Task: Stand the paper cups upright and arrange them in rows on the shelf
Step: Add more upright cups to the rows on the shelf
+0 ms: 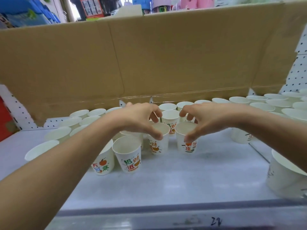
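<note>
Several white paper cups with green and orange print stand upright on the white shelf (191, 178). My left hand (141, 120) grips the rim of one upright cup (157, 145) from above, thumb on the near side. My right hand (204, 118) grips the rim of the neighbouring cup (186, 145) the same way. Both cups stand on the shelf at its middle. Another printed cup (128, 158) stands just left and nearer, with one more (103, 161) partly hidden behind my left forearm.
Rows of upright cups (265, 103) run along the back and right; more cups (57, 133) stand at the left. A large cup (285, 176) sits at the near right edge. A cardboard sheet (149, 60) walls the back. The shelf's front lip (166, 218) is close.
</note>
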Tool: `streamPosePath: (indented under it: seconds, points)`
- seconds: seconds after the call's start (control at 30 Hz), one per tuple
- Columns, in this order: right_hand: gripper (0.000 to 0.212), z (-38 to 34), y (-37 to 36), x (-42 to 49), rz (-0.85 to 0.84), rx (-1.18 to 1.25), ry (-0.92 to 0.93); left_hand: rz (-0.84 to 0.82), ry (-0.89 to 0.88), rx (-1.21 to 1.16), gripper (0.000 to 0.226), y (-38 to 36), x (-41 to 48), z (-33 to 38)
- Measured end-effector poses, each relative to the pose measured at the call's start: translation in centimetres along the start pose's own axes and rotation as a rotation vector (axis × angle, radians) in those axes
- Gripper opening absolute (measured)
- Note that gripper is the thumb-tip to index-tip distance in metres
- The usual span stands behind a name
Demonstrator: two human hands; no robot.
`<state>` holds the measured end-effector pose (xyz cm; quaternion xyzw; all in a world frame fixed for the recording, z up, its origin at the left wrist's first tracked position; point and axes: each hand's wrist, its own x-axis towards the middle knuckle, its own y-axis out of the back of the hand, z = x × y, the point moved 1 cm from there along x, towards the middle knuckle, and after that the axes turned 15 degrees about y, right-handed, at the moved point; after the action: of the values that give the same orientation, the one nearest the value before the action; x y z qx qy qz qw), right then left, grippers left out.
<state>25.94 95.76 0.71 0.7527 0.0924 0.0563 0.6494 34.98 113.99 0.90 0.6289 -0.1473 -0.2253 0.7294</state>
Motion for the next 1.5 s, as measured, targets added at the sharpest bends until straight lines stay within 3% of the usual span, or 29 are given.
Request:
streamPosePath:
  seconds: [0.13, 0.33, 0.53, 0.73, 1.07, 1.3, 1.4, 1.5]
  points:
    - [0.073, 0.0, -0.6, 0.3, 0.032, 0.036, 0.013, 0.078, -0.005, 0.018, 0.059, -0.7, 0.8, 0.1]
    - [0.081, 0.4, -1.2, 1.1, 0.109, 0.054, -0.007, 0.226, 0.061, 0.096, 0.069, -1.3, 0.7, 0.1]
    - [0.081, 0.7, -1.7, 1.7, 0.157, 0.150, 0.007, 0.157, 0.046, 0.015, 0.066, -1.0, 0.5, -1.0]
    - [0.081, 0.5, -1.9, 2.4, 0.197, 0.178, -0.001, 0.191, 0.044, 0.022, 0.061, -1.0, 0.7, -1.3]
    - [0.064, 0.0, -2.1, 2.3, 0.212, 0.150, -0.017, 0.303, -0.164, 0.102, 0.008, -1.5, 0.0, -1.5]
    - [0.060, -0.3, -2.5, 2.1, 0.241, 0.125, -0.038, 0.351, -0.184, 0.202, 0.014, -1.6, -0.3, -1.6]
    - [0.066, -0.3, -2.4, 1.5, 0.263, 0.158, -0.042, 0.322, -0.173, 0.176, 0.026, -1.5, -0.4, -1.9]
    - [0.057, -0.6, -1.1, -0.8, 0.347, 0.200, -0.019, 0.341, -0.172, 0.074, 0.034, -1.1, -1.7, -1.3]
